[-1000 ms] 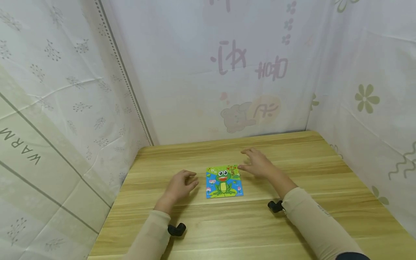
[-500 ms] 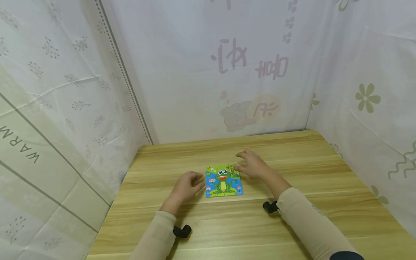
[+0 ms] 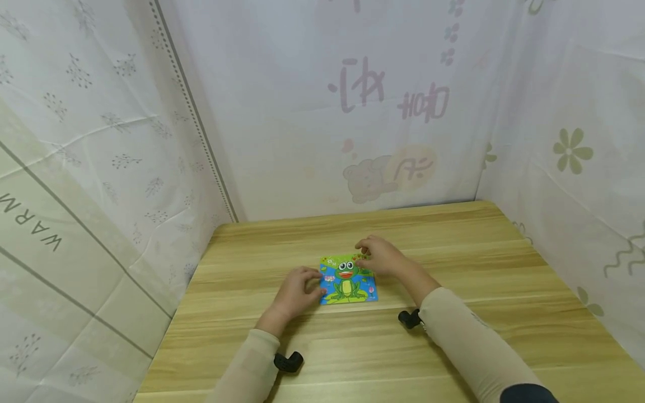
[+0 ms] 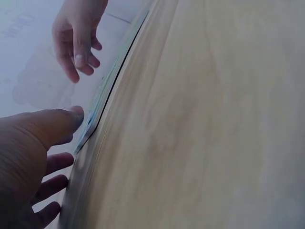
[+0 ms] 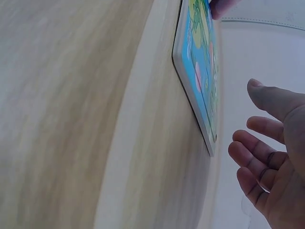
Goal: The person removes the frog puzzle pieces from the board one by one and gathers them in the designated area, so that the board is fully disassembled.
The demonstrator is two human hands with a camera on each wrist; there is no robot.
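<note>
A square board with a cartoon frog picture [image 3: 346,285] lies flat on the wooden table, with blue and green around the frog. Its thin pale edge shows in the right wrist view, where the board [image 5: 200,71] is seen from the side. My left hand [image 3: 296,292] is at the board's left edge, thumb and fingers bent loosely and spread apart. In the left wrist view the left thumb [image 4: 66,121] overlaps the board's near corner. Over the upper right corner hovers my right hand [image 3: 380,257], fingers loosely curved, nothing between them, apart from the board in the right wrist view.
The wooden table [image 3: 453,235] reaches back to a hanging pale printed curtain [image 3: 302,140], with more cloth on both sides. A black wrist device [image 3: 289,362] sits at the left cuff, another black device [image 3: 409,319] at the right cuff.
Both hands have moved inward toward the board. The left has come rightward to its left edge; the right has shifted left over its upper right corner. The board stays in place.
</note>
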